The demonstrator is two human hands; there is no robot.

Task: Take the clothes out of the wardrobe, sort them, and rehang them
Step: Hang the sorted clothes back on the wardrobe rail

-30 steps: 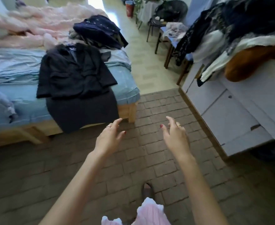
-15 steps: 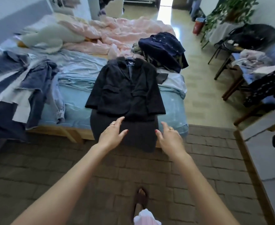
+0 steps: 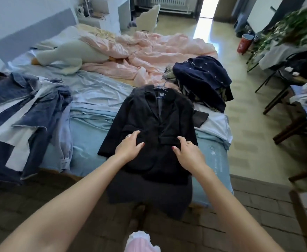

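Reaching both hands onto the blazer laid flat on the bed

Blazer [image 3: 154,124] lies collar away, hem toward the person, long axis running straight ahead on the bed [image 3: 87,140]; left hand [image 3: 129,146] rests by its left pocket, right hand [image 3: 189,151] by the right, equally near; fingers spread, gripping nothing; hanger [image 3: 160,86] sits in the collar.

Black blazer [image 3: 154,128] lies flat, front up, on the bed's near edge, still on a wire hanger [image 3: 160,86], over a dark skirt [image 3: 149,195] that hangs off the edge. Navy jacket pile [image 3: 203,79] just behind it to the right. Denim and white garments [image 3: 27,113] spread at left.
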